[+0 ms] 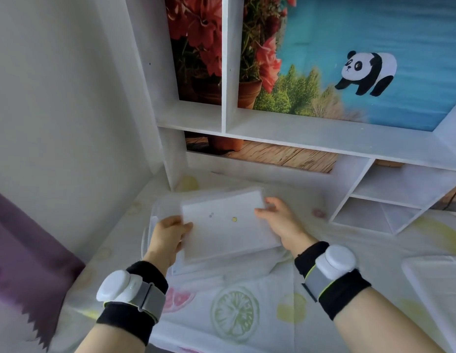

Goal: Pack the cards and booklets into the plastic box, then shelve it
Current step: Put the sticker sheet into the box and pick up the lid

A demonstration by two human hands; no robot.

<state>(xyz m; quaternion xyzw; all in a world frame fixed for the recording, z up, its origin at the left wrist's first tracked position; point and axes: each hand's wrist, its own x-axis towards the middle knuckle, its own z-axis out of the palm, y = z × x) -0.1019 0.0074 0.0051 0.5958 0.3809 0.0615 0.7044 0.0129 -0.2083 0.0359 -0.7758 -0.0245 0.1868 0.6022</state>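
A white, translucent plastic box [226, 225] is held tilted just above the table, in front of the white shelf unit [298, 133]. Its flat white face with a small yellow dot points up at me. My left hand [168, 233] grips its left edge, thumb on top. My right hand [277, 217] holds its right edge, fingers curled around the far corner. More white sheets or a lid [155, 225] show under the box's left side; I cannot tell which. What the box holds is hidden.
The table wears a cloth printed with citrus slices [234, 312]. A white tray-like object [435, 284] lies at the right edge. The shelf unit has small cubbies [379, 207] low on the right. A purple cloth [23, 250] hangs at the left.
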